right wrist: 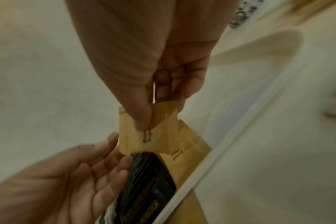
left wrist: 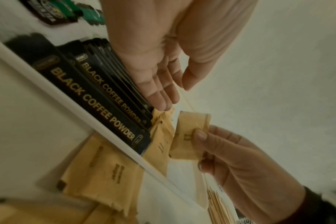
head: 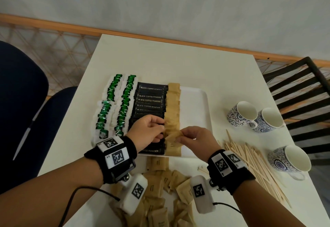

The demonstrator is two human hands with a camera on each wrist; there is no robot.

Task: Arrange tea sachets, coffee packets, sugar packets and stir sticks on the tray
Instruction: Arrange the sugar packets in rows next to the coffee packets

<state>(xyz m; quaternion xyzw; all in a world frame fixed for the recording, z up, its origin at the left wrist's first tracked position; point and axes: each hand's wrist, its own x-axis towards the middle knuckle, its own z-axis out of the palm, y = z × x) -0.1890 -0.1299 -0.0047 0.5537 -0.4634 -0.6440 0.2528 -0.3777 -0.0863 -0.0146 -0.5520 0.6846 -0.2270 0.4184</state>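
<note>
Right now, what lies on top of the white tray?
On the tray: tea sachets, black coffee packets, and a brown sugar packets column. Hands hide part of the rows; no stir sticks there.

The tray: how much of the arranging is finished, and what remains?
Done: tea sachets and coffee packets lie in rows on the tray. In hand: the right hand pinches a sugar packet over the sugar column. Left: loose sugar packets and stir sticks, still on the table.

Three blue-patterned cups (head: 242,113) are seen on the white table (head: 178,57) — two touching, one nearer; a dark blue chair (head: 21,87) and black slatted chair (head: 300,87) flank it.
</note>
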